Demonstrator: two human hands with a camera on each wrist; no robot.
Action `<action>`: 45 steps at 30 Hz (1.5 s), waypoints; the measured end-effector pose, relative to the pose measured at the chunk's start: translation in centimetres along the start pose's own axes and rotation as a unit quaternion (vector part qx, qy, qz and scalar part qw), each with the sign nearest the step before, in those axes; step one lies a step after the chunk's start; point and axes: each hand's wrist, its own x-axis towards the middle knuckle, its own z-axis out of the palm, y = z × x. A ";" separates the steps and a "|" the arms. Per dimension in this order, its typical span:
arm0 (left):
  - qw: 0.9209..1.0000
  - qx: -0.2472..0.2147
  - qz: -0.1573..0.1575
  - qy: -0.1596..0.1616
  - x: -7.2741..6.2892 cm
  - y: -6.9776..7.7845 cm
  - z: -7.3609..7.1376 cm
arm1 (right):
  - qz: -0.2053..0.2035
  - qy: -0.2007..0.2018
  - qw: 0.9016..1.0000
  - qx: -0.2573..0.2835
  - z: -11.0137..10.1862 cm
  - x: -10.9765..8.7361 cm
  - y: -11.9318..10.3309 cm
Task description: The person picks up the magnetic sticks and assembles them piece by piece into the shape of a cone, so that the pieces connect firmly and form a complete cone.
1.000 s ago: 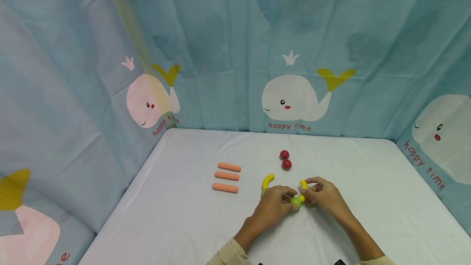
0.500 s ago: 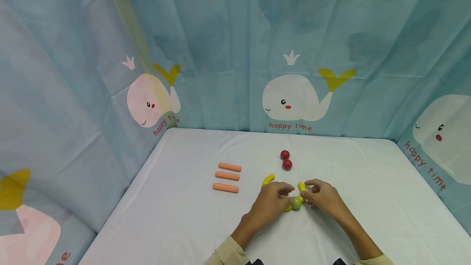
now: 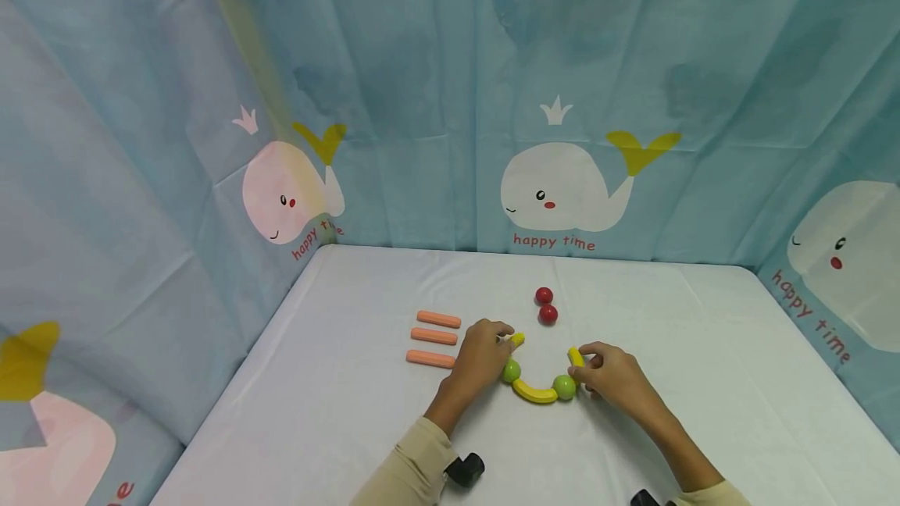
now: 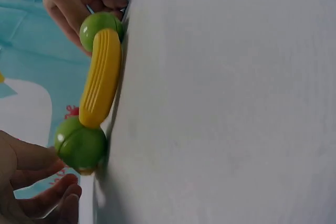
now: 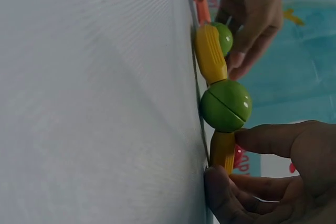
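A curved row of toy pieces lies on the white table: a left yellow curved piece (image 3: 518, 339), a left green ball (image 3: 511, 370), a ridged middle yellow curved piece (image 3: 535, 392), a right green ball (image 3: 565, 387) and a right yellow curved piece (image 3: 576, 356). My left hand (image 3: 481, 356) pinches the left yellow piece between thumb and fingers, covering most of it in the head view. At the other end, my right hand (image 3: 619, 379) holds the right yellow piece. In the right wrist view its thumb and fingers are on either side of that piece (image 5: 222, 149), just below the green ball (image 5: 226, 106).
Several orange sticks, among them a near one (image 3: 430, 358), lie parallel left of the row, close to my left hand. Two red balls (image 3: 548, 314) sit behind the row. A blue curtain (image 3: 422, 100) with whale prints stands along the table's back and sides.
My left hand has left the right green ball and moved left to the left yellow piece, uncovering the middle yellow piece and left green ball. My right hand stays at the right yellow piece.
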 end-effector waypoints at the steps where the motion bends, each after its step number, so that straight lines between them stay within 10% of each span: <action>1: 1.000 0.003 -0.009 -0.002 0.2 -0.2 0.0 | -0.002 -0.001 1.000 0.000 0.0 0.0 -0.1; 45: 0.995 -0.036 -0.003 -0.096 -2.0 -0.7 0.4 | -0.007 -0.012 1.000 -0.024 -0.7 3.3 -1.4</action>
